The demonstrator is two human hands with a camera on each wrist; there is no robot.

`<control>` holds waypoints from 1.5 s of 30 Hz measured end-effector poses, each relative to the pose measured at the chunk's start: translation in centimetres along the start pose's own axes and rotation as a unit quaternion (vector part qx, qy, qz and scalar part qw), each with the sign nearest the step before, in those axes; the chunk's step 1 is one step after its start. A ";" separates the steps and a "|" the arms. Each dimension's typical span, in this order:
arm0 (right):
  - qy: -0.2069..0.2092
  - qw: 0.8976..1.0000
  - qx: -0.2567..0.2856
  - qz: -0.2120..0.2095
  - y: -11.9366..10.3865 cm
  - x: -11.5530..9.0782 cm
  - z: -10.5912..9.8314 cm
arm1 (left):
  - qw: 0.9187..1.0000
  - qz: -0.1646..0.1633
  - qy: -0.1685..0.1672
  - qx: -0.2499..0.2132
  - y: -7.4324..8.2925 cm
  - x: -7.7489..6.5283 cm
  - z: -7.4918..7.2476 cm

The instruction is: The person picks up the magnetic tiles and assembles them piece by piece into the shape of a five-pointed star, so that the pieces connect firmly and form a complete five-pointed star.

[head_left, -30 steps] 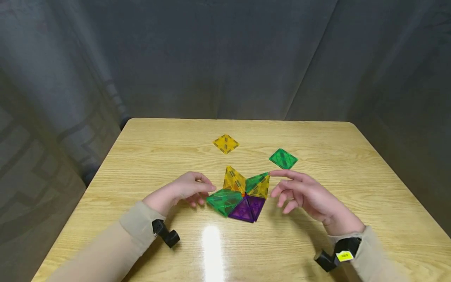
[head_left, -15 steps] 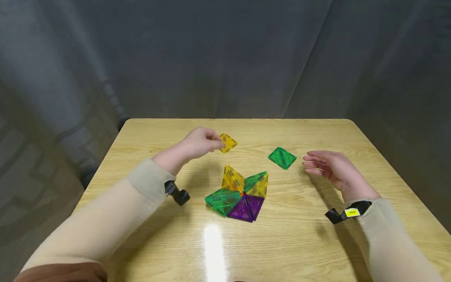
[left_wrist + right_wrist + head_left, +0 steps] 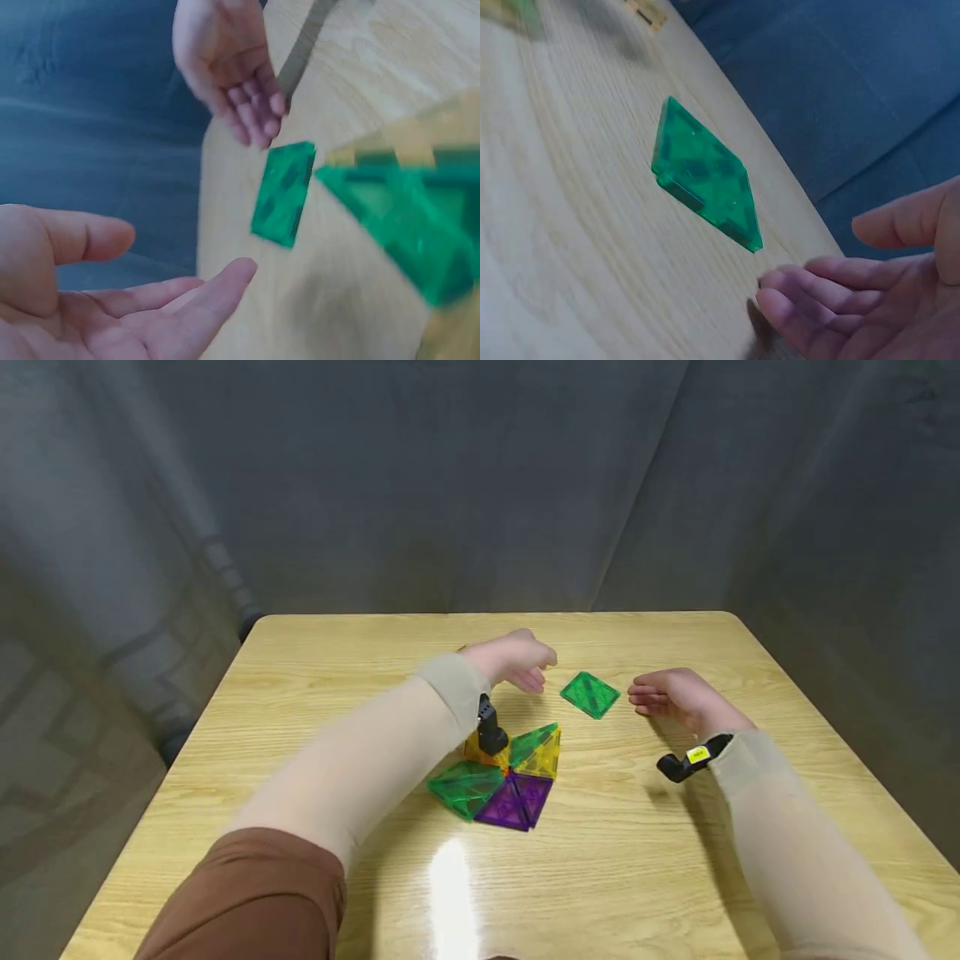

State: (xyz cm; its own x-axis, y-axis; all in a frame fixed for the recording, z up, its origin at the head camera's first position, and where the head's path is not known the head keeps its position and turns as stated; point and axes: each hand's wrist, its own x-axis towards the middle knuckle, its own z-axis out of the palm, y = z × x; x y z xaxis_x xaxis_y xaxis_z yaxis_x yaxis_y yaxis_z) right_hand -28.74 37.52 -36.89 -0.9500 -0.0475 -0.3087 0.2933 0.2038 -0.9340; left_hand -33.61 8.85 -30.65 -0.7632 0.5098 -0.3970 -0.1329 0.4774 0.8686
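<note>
A flat pair of translucent green magnetic tiles [image 3: 591, 695], forming a diamond, lies on the table between my hands. My left hand [image 3: 521, 660] hovers just left of it, thumb and fingers apart and holding nothing. To its right, my right hand [image 3: 678, 697] is close by, fingers loosely bent and apart from the tiles in the right wrist view. Nearer me lies a joined fan of magnetic tiles in green, yellow and purple [image 3: 516, 802], partly covered by my left wrist. A yellow tile diamond [image 3: 646, 13] is almost wholly hidden behind my left arm in the head view.
The wooden table [image 3: 600, 877] ends at a far edge before a dark grey curtain [image 3: 480, 485]. My left forearm [image 3: 352, 768] stretches across the table over the left side of the tile fan. Each wrist wears a small black camera [image 3: 491, 727].
My left hand has gone from beside the fan, past the yellow diamond, rightward to the green tiles. My right hand has left the fan's right tip and come up beside the green tiles.
</note>
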 end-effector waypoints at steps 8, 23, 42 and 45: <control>-0.025 1.000 -0.013 0.014 -0.7 0.7 1.0 | 0.992 -0.041 -0.034 -0.111 -1.2 3.4 2.4; -0.016 0.999 0.017 0.023 -0.5 1.2 2.3 | 0.993 -0.039 0.021 -0.108 -2.9 4.8 2.8; 0.027 0.999 -0.003 0.032 -0.9 0.5 3.1 | 0.993 -0.029 0.034 -0.112 -2.7 4.4 2.5; 0.021 0.999 0.014 0.039 -0.9 0.3 3.1 | 0.992 -0.036 0.023 -0.117 -2.8 4.5 2.4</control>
State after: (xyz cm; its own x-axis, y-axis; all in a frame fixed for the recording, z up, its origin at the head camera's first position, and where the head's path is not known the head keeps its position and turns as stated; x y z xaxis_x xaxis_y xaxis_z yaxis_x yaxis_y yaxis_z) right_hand -28.95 34.33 -36.71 -0.9274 0.0083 -0.3740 0.3694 0.1777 -0.9121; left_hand -35.18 11.55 -35.58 -0.7742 0.4444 -0.4508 -0.3267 0.3294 0.8859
